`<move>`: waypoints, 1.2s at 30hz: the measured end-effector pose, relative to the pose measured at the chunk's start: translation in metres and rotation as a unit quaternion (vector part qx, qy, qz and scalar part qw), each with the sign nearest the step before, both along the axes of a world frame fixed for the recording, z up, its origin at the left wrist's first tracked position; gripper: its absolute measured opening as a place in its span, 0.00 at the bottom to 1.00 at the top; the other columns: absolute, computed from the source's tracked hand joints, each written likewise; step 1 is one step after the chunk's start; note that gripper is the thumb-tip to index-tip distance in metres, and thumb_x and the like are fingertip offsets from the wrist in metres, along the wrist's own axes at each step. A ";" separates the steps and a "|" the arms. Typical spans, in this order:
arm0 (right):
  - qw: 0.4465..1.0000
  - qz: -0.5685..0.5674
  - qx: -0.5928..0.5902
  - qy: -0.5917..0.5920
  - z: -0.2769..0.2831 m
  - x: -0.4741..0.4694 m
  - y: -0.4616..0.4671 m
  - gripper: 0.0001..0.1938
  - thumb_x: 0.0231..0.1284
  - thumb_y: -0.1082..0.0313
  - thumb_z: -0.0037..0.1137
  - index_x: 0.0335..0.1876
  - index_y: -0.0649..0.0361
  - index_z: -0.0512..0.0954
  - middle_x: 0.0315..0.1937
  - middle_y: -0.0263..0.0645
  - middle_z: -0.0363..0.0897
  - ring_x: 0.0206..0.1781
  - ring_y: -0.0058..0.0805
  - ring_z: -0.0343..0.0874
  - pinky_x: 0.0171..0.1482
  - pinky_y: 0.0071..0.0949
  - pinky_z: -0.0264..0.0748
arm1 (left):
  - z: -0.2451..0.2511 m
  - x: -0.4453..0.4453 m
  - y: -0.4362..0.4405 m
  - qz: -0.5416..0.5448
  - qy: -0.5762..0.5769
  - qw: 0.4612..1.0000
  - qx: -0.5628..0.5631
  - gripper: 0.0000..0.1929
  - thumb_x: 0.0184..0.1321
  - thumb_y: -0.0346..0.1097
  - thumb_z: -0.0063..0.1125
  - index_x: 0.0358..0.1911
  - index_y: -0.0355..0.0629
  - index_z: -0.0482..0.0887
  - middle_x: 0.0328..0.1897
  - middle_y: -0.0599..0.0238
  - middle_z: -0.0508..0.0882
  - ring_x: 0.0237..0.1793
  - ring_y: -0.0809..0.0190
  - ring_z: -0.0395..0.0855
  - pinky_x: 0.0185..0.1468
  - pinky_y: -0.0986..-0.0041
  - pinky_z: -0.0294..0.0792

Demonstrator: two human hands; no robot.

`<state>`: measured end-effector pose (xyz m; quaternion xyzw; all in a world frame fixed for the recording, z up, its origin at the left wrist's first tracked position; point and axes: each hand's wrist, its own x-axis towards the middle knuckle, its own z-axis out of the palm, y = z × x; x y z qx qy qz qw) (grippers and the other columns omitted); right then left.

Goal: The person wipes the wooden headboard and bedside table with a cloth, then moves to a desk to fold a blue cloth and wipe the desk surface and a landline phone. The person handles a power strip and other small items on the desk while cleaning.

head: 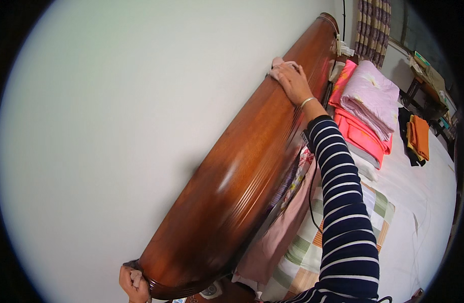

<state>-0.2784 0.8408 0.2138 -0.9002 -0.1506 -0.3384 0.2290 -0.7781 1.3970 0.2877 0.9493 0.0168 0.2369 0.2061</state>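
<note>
A polished brown wooden headboard (232,166) runs diagonally in front of me, along a pale wall. My right hand (292,81), with a bracelet at the wrist and a striped sleeve behind it, presses a pale pink cloth (278,65) against the headboard's upper edge. At the headboard's near lower-left corner, my left hand (132,286) is closed around a small pinkish cloth (136,278). Something dark shows just above that fist, partly hidden between hand and wood.
Folded bedding, including a lilac quilt (370,96) and a bright pink blanket (359,132), is stacked on the white-sheeted bed (417,197). A checked pillow (304,246) and a dark cable (310,197) lie near my right arm. Folded orange cloth (420,138) sits farther right. A curtain (374,30) hangs behind.
</note>
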 end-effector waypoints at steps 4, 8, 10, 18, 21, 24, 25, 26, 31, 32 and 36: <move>0.998 -0.018 0.059 -0.035 -0.009 0.030 -0.025 0.21 0.80 0.55 0.32 0.61 0.48 0.81 0.68 0.36 0.75 0.76 0.35 0.64 0.78 0.51 0.44 | 0.000 0.001 0.000 -0.001 0.008 1.000 0.023 0.03 0.48 0.27 0.46 0.25 0.36 0.70 0.27 0.56 0.70 0.28 0.54 0.69 0.36 0.67 0.65; 0.979 -0.061 0.161 -0.107 -0.016 0.050 -0.036 0.18 0.78 0.60 0.36 0.50 0.59 0.81 0.58 0.49 0.79 0.63 0.49 0.74 0.67 0.43 0.63 | 0.000 0.001 0.000 0.012 0.016 1.000 0.020 0.03 0.47 0.27 0.46 0.25 0.36 0.70 0.27 0.56 0.71 0.28 0.53 0.70 0.36 0.67 0.65; 0.955 -0.077 0.249 -0.143 -0.020 0.051 -0.032 0.17 0.77 0.61 0.38 0.46 0.62 0.80 0.52 0.52 0.79 0.57 0.52 0.76 0.62 0.43 0.68 | 0.000 0.001 -0.001 0.016 0.019 0.999 0.021 0.03 0.47 0.27 0.46 0.25 0.37 0.71 0.26 0.56 0.71 0.28 0.54 0.70 0.36 0.68 0.65; 0.495 0.129 0.859 -0.033 -0.043 -0.035 -0.007 0.21 0.81 0.52 0.36 0.61 0.58 0.76 0.51 0.41 0.83 0.52 0.40 0.82 0.56 0.37 0.77 | 0.002 0.000 0.001 0.001 0.013 1.000 0.020 0.01 0.50 0.26 0.48 0.25 0.37 0.72 0.26 0.56 0.72 0.27 0.51 0.71 0.34 0.65 0.66; 0.407 0.308 0.860 -0.003 -0.051 -0.098 0.006 0.25 0.81 0.57 0.34 0.75 0.60 0.66 0.72 0.43 0.71 0.71 0.40 0.72 0.70 0.39 0.71 | 0.000 0.000 0.003 -0.007 0.010 1.000 0.024 0.02 0.51 0.26 0.49 0.26 0.37 0.72 0.25 0.55 0.72 0.27 0.49 0.72 0.34 0.64 0.66; 0.360 0.428 0.828 0.039 -0.045 -0.162 0.030 0.25 0.79 0.60 0.34 0.75 0.61 0.65 0.74 0.44 0.68 0.73 0.45 0.69 0.76 0.46 0.64 | -0.002 0.001 0.005 -0.012 -0.003 1.000 0.026 0.02 0.51 0.26 0.49 0.26 0.37 0.72 0.26 0.55 0.72 0.27 0.49 0.72 0.34 0.63 0.67; 0.354 0.448 0.820 0.048 -0.042 -0.181 0.039 0.25 0.78 0.60 0.34 0.75 0.62 0.65 0.74 0.45 0.68 0.74 0.46 0.69 0.76 0.48 0.63 | -0.003 0.000 0.005 -0.013 -0.008 1.000 0.027 0.02 0.51 0.26 0.49 0.26 0.37 0.72 0.26 0.54 0.72 0.27 0.48 0.72 0.34 0.62 0.67; 0.331 0.465 0.819 0.059 -0.038 -0.197 0.047 0.25 0.78 0.60 0.35 0.75 0.62 0.65 0.74 0.46 0.68 0.74 0.47 0.69 0.77 0.51 0.61 | -0.003 0.000 0.006 -0.010 -0.007 1.000 0.026 0.02 0.49 0.26 0.49 0.27 0.37 0.72 0.26 0.54 0.72 0.27 0.47 0.72 0.35 0.62 0.67; 0.317 0.413 0.845 0.122 -0.040 -0.248 0.080 0.24 0.78 0.57 0.34 0.70 0.62 0.71 0.68 0.47 0.74 0.70 0.49 0.73 0.73 0.52 0.67 | -0.004 -0.003 0.012 -0.031 -0.014 0.999 0.005 0.05 0.48 0.26 0.49 0.29 0.37 0.75 0.28 0.51 0.75 0.30 0.44 0.75 0.37 0.61 0.70; 0.304 0.431 0.839 0.135 -0.046 -0.255 0.085 0.23 0.79 0.57 0.34 0.68 0.61 0.72 0.66 0.46 0.76 0.69 0.49 0.74 0.72 0.51 0.69 | -0.005 -0.002 0.013 -0.029 -0.016 0.999 0.011 0.05 0.48 0.26 0.50 0.30 0.37 0.75 0.28 0.50 0.75 0.31 0.43 0.76 0.38 0.60 0.70; 0.349 0.349 0.820 0.291 -0.084 -0.298 0.123 0.15 0.76 0.54 0.39 0.42 0.54 0.75 0.34 0.39 0.79 0.33 0.34 0.79 0.32 0.37 0.79 | -0.007 -0.003 0.020 -0.033 -0.023 0.999 0.016 0.05 0.49 0.27 0.54 0.31 0.37 0.78 0.30 0.52 0.77 0.33 0.43 0.78 0.39 0.60 0.72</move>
